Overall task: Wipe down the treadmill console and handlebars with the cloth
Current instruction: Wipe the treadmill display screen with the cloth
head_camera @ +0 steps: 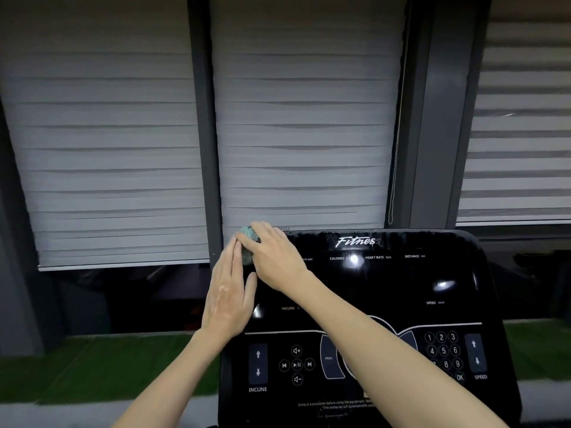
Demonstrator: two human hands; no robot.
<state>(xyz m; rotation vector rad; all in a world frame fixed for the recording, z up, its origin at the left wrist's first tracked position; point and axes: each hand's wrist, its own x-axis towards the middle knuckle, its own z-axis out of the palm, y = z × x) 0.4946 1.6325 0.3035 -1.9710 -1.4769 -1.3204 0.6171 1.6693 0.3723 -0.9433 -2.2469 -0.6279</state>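
The glossy black treadmill console fills the lower right, with a "Fitness" logo, display labels and button panels. A bunched teal cloth sits at the console's top left corner. My right hand reaches across and presses down on the cloth, covering most of it. My left hand lies flat against the console's left edge, fingers straight and together, fingertips touching the cloth. No handlebars are visible.
Grey window blinds hang behind the console between dark frame posts. A pull cord dangles at the right. A green turf strip runs along the floor below the window.
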